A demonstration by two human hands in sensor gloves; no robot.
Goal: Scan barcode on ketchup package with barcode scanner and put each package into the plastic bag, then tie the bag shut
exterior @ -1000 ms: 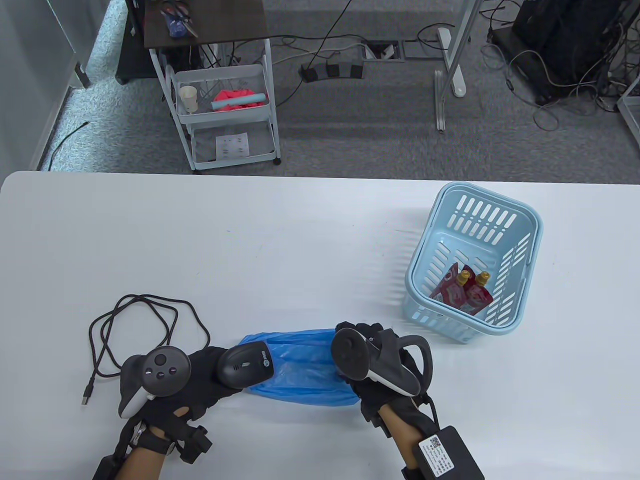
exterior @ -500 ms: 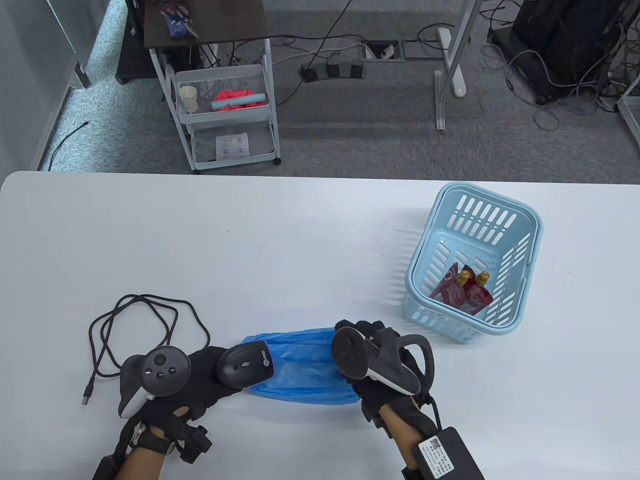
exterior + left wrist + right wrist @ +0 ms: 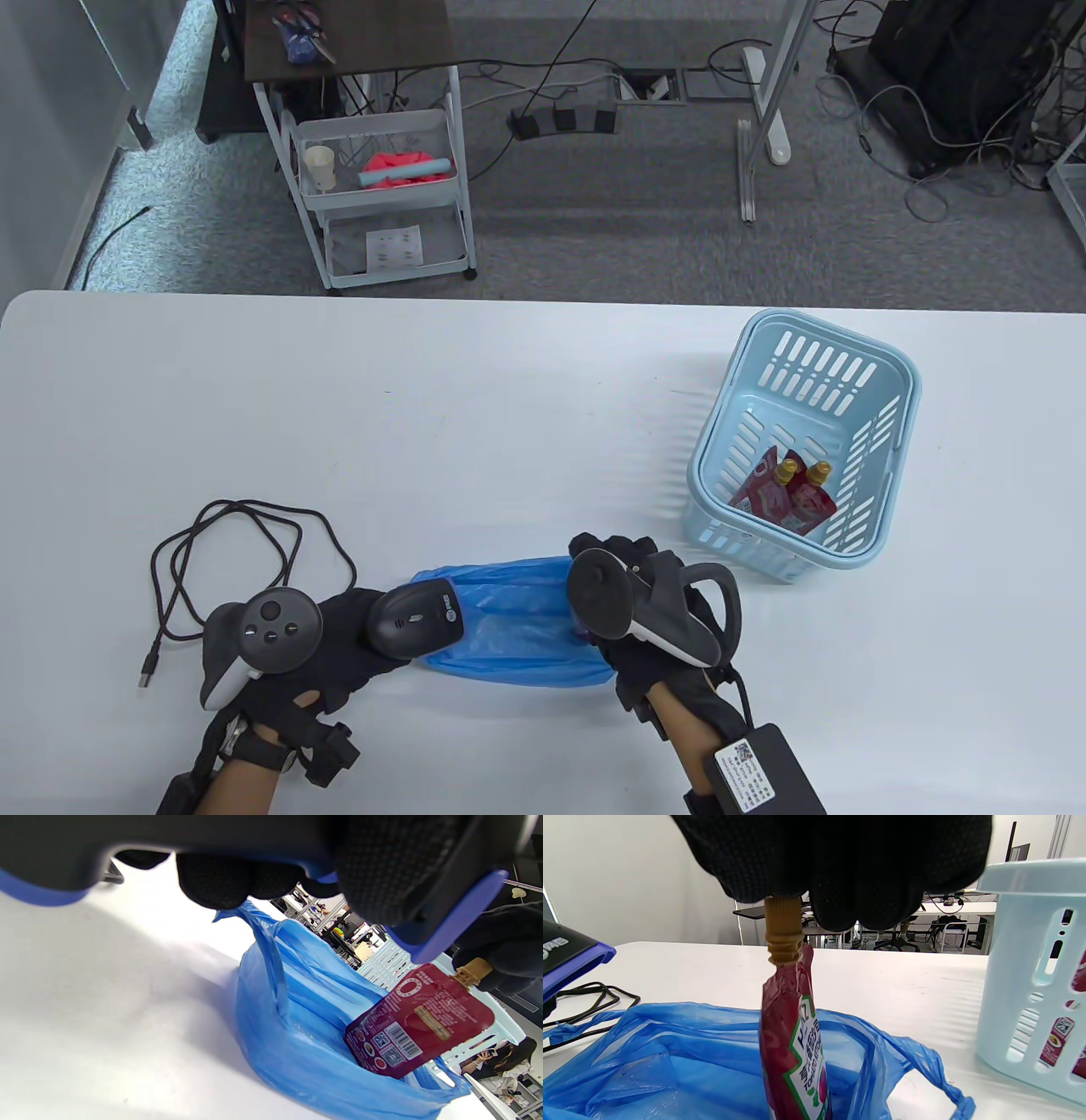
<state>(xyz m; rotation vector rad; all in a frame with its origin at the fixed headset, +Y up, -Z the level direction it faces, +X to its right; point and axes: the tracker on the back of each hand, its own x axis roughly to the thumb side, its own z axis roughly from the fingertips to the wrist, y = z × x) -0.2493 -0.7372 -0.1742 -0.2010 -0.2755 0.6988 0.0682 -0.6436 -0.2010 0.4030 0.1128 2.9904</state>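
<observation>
Right hand [image 3: 653, 611] pinches ketchup package [image 3: 793, 1052] by its cap, hanging upright over the blue plastic bag [image 3: 509, 620], near the basket [image 3: 806, 441]. Left hand [image 3: 331, 645] grips barcode scanner [image 3: 416, 624] beside the bag. Best: turn the barcode face squarely to the scanner, hold steady, then lower into the bag mouth.

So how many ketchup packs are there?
3: two in the basket, at and; one held by its cap over the bag. More may hide.
</observation>
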